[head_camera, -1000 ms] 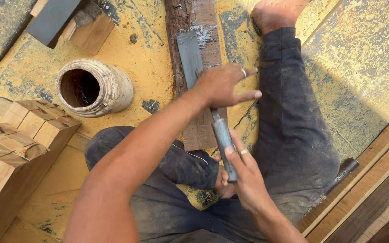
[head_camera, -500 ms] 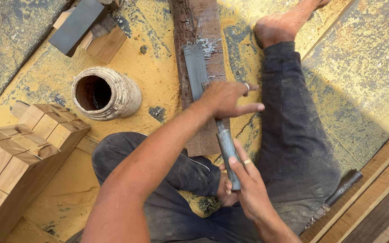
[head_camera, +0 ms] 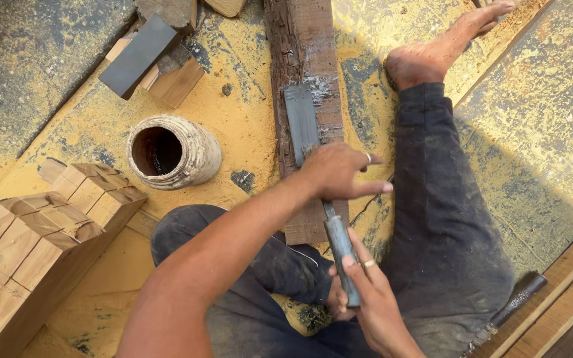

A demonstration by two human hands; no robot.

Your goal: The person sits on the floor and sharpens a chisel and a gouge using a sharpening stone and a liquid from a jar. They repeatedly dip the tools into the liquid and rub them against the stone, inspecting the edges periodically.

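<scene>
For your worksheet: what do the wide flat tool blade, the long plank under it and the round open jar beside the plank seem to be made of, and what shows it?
Wide flat grey blade: probably steel, dull with a faint sheen. Long dark brown plank: weathered wood, with rough grain and a chipped edge. Round cream open jar: unclear, perhaps clay or plastic, its crusted pale coating hiding the surface. The left hand presses the blade; the right hand grips its handle.

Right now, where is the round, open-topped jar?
The dusty, pale round jar lies on the yellow sawdust-covered floor, left of the long dark wooden plank and above the stacked wooden blocks.
</scene>
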